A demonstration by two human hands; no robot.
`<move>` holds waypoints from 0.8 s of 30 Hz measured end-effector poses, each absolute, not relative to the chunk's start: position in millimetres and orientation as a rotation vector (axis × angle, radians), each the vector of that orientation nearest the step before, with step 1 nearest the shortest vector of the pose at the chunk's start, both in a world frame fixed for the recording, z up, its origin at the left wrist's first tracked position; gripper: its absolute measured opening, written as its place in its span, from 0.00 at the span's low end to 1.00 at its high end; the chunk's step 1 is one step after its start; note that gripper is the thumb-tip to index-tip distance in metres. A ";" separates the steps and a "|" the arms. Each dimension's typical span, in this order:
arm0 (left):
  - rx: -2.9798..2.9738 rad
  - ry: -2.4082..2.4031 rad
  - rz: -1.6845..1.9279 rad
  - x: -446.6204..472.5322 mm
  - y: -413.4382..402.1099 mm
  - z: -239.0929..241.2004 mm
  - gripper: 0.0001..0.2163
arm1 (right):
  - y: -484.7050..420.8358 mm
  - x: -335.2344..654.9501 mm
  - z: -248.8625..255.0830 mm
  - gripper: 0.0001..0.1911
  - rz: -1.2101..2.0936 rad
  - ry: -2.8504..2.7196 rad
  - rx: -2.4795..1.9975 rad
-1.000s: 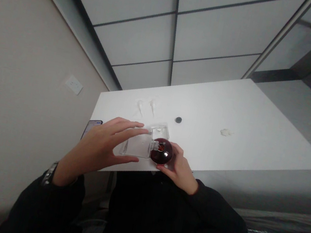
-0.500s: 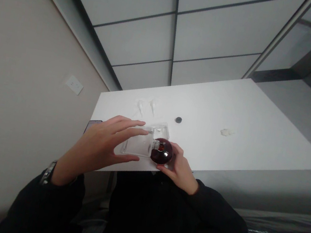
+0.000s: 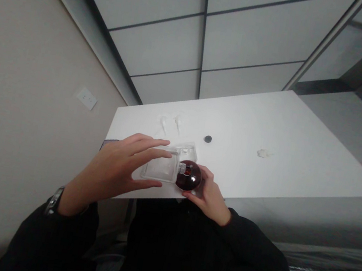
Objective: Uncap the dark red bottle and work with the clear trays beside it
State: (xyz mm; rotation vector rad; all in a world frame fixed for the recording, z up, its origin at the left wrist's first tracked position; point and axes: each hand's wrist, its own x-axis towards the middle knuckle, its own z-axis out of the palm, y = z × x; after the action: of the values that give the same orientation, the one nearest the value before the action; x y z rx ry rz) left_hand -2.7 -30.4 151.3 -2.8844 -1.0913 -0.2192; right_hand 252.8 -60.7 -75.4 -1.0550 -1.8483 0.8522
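My left hand (image 3: pixel 120 157) holds a clear square bottle (image 3: pixel 161 165) between the thumb below and the fingers above. The bottle lies tilted on its side, its ridged neck (image 3: pixel 181 168) pointing right. That neck meets or overlaps a round dark red-brown bottle (image 3: pixel 189 176), and I cannot tell whether the two touch. Around the right side of the round bottle, my right hand (image 3: pixel 210 196) has its fingers curled. Just behind the bottles lies a clear box-like piece (image 3: pixel 189 151), partly covered by them.
Two whitish pump heads (image 3: pixel 177 125) lie at the back left of the white table (image 3: pixel 290 144). A small dark round cap (image 3: pixel 207 139) sits behind the bottles, and a crumpled pale scrap (image 3: pixel 263 153) lies farther right. A phone-like dark edge (image 3: pixel 109 143) shows beside my left hand.
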 end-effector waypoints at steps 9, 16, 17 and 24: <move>-2.882 -1.043 -0.227 -3.2 -29.6 152.7 0.19 | -61.3 253.7 -77.2 0.44 0.859 -1.834 -1.063; -2.971 -1.021 -0.333 -2.5 -25.7 153.2 0.19 | -60.5 253.4 -74.9 0.43 0.834 -1.845 -1.046; -2.994 -1.040 -0.368 -3.1 -25.0 151.8 0.19 | -60.7 253.1 -75.5 0.43 0.819 -1.845 -1.043; -3.159 -1.556 -1.061 -21.1 -25.2 87.0 0.33 | -65.6 247.8 -81.8 0.44 0.764 -1.798 -1.100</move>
State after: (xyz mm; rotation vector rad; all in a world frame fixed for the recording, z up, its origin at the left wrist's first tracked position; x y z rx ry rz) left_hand -21.1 -25.2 87.0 -3.1589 -1.5561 -1.0614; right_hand 247.8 -65.6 -81.8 -1.1002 -1.7980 0.7639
